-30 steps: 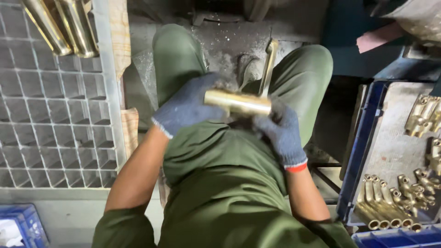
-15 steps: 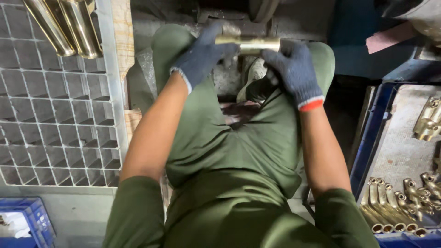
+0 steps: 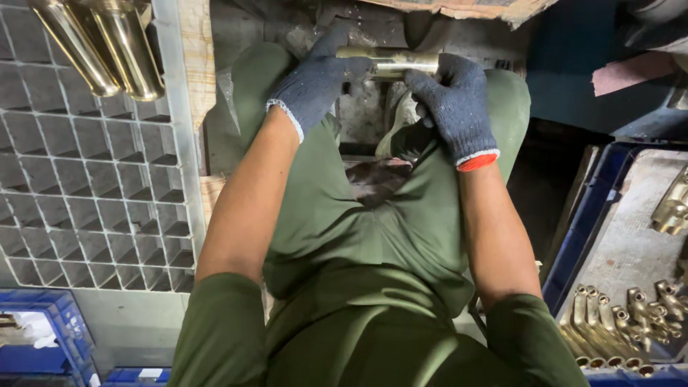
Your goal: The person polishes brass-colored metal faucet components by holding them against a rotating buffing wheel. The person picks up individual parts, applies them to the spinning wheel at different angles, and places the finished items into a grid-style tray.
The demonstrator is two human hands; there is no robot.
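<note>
Both gloved hands clamp the brass tube out beyond the knees: left hand grips its left end, right hand its right end, the long axis running crosswise, each equally near.

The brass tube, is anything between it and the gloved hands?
Nothing visible. The left hand and right hand both grip the brass tube directly, one at each end, holding it level out past the knees.
</note>
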